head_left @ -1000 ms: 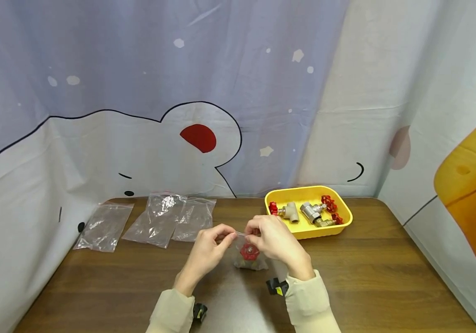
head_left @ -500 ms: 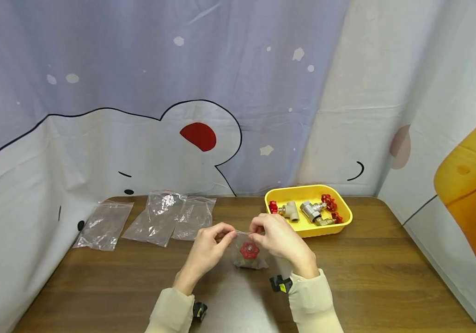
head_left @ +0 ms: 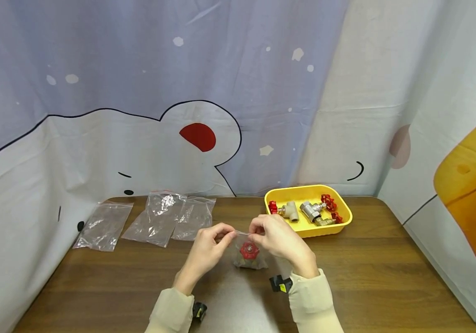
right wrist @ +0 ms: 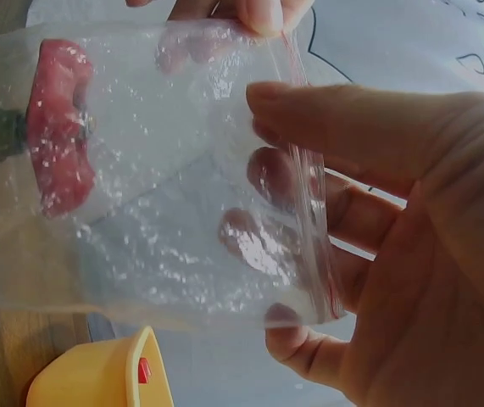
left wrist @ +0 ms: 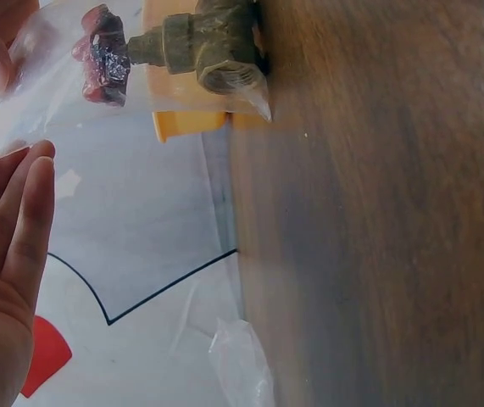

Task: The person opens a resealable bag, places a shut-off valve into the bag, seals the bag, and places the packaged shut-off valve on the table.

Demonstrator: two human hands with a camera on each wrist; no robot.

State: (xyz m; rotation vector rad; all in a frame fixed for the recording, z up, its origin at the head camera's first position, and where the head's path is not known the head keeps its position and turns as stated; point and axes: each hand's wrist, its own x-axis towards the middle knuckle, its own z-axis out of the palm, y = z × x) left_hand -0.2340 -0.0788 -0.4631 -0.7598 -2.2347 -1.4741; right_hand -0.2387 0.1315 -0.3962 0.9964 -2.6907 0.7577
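Between the two hands stands a clear zip bag with a brass valve inside, its red handwheel facing up. My left hand pinches the bag's top edge at the left corner. On the other side, my right hand pinches the same edge between thumb and fingers. In the right wrist view the zip strip passes under the right thumb, and the other fingers show through the plastic behind it. The bag's lower end is at the tabletop.
A yellow tray holding several red-handled valves stands at the back right. Flat clear zip bags lie at the back left of the wooden table. A printed curtain hangs behind.
My right hand has shifted slightly right along the bag's top edge, and more of that edge shows between the hands. My left hand keeps its place.
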